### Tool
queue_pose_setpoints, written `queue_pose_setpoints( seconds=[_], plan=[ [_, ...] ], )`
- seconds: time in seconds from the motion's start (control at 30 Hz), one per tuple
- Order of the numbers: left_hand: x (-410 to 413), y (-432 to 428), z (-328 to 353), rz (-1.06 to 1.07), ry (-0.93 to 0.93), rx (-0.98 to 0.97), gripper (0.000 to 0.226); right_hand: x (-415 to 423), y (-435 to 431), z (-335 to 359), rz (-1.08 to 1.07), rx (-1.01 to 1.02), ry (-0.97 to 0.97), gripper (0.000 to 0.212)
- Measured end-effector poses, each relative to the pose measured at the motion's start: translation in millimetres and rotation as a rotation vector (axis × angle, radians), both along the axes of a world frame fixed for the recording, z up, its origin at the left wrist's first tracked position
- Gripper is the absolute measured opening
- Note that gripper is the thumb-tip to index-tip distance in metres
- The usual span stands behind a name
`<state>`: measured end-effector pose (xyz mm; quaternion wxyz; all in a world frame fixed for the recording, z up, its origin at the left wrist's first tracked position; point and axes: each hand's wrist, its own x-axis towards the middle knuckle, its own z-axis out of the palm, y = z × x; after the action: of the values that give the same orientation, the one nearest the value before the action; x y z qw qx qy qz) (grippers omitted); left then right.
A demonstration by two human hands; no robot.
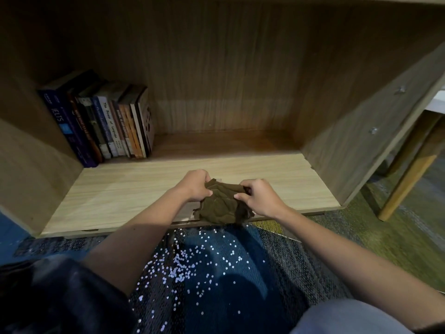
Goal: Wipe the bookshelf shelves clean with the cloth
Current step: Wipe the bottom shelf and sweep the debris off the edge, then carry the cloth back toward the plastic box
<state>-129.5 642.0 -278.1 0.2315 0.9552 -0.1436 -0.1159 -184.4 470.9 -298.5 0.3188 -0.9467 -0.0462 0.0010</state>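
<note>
A crumpled dark olive cloth (221, 206) hangs at the front edge of the bottom shelf board (134, 189), a pale wood surface inside the bookshelf. My left hand (196, 186) grips the cloth's upper left corner. My right hand (258, 197) pinches its upper right edge between thumb and fingers. Both hands hold it just above the shelf's front lip. The lower part of the cloth droops over the edge.
Several books (103, 121) stand upright at the shelf's back left. The right side panel (375, 131) with two screws closes the compartment. A wooden furniture leg (409, 177) stands to the right. Sequined dark fabric (204, 273) lies on the carpet below.
</note>
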Motion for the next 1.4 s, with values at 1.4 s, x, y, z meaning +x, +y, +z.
queue_pose_setpoints(
  seconds=[1.4],
  plan=[
    [-151.5, -82.9, 468.8, -0.16, 0.24, -0.04, 0.031, -167.1, -54.8, 496.9, -0.371, 0.001, 0.048, 0.026]
  ],
)
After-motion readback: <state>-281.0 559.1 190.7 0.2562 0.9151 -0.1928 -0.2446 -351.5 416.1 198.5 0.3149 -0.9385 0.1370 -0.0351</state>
